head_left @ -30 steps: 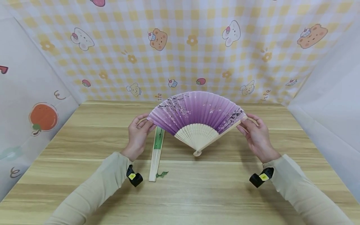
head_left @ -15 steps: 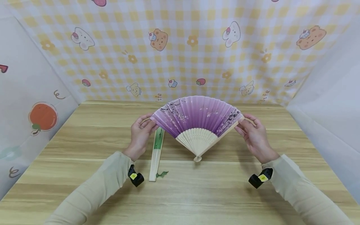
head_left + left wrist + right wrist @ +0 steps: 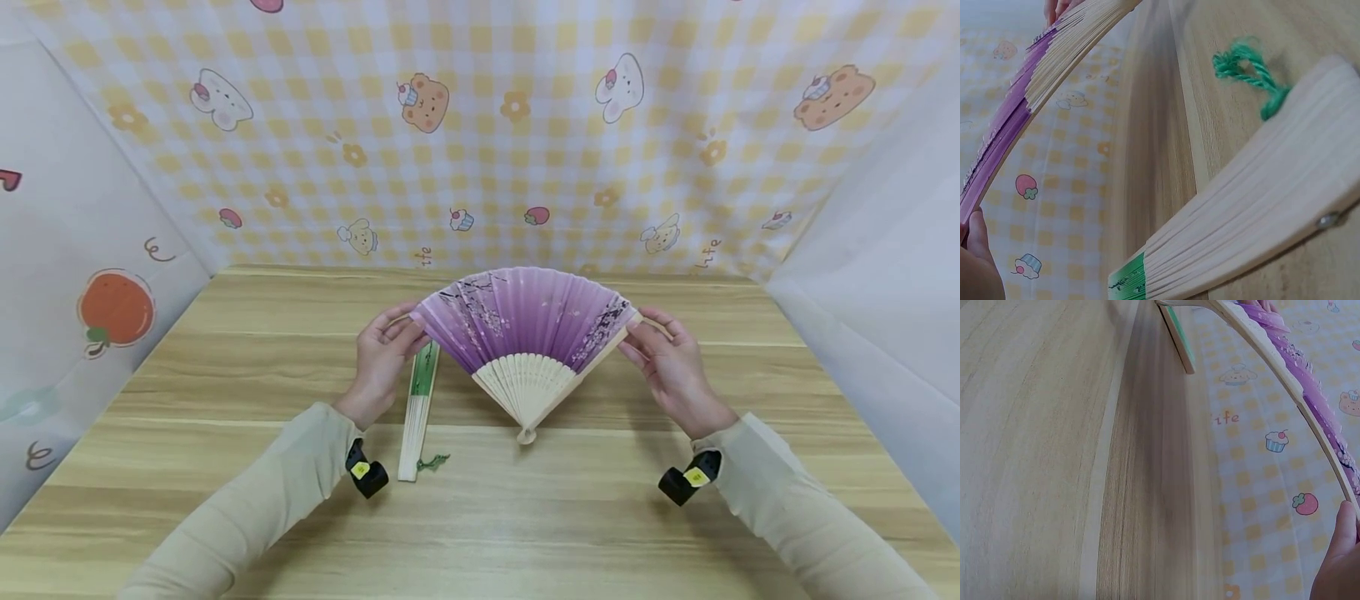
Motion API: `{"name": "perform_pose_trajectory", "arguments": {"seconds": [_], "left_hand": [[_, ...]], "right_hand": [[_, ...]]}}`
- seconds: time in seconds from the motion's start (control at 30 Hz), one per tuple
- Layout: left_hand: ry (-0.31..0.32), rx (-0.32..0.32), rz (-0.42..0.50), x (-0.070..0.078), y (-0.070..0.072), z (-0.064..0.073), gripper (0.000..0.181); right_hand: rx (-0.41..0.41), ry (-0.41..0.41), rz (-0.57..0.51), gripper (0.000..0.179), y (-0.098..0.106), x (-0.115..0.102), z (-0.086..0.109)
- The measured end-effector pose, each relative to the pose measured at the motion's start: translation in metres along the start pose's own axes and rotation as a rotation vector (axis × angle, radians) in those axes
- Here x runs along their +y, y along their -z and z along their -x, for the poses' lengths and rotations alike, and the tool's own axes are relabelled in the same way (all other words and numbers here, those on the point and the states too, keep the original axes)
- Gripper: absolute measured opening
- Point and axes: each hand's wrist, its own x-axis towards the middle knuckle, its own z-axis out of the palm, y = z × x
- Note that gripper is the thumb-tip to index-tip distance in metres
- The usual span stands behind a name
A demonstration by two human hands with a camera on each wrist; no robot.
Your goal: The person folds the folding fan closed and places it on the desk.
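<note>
A purple folding fan [image 3: 528,321] with blossom print and pale ribs is spread wide between both hands, its pivot end pointing toward the person. At its left upper corner, my left hand [image 3: 381,358] pinches the outer edge between thumb and fingers. My right hand [image 3: 671,367] pinches the opposite end guard near its tip. In the left wrist view the fan's ribs [image 3: 1072,53] run up to the far hand, and the left thumb [image 3: 980,240] lies on its edge. The right thumb [image 3: 1344,531] presses the guard in the right wrist view.
A closed green folding fan [image 3: 418,408] with pale ribs lies on the wooden table [image 3: 525,533], just right of the left wrist. Its green cord [image 3: 433,462] trails beside it. Behind the table hangs a yellow checked cloth [image 3: 480,150].
The purple fan has come lower and nearer the person. Both hands have moved inward, so its spread is narrower. The green fan has stayed put.
</note>
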Motion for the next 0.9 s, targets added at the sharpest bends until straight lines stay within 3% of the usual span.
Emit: {"name": "perform_pose_trajectory", "arguments": {"seconds": [0.07, 0.1, 0.9], "left_hand": [[0.001, -0.01, 0.005, 0.0, -0.001, 0.001, 0.027], [0.03, 0.004, 0.0, 0.01, -0.008, 0.008, 0.027], [0.055, -0.041, -0.026, 0.005, -0.019, 0.012, 0.033]], "right_hand": [[-0.004, -0.005, 0.006, 0.028, 0.0, 0.0, 0.0], [-0.006, -0.006, 0.01, 0.027, -0.001, 0.001, 0.001], [-0.052, -0.009, 0.033, 0.02, -0.005, 0.009, 0.003]]}}
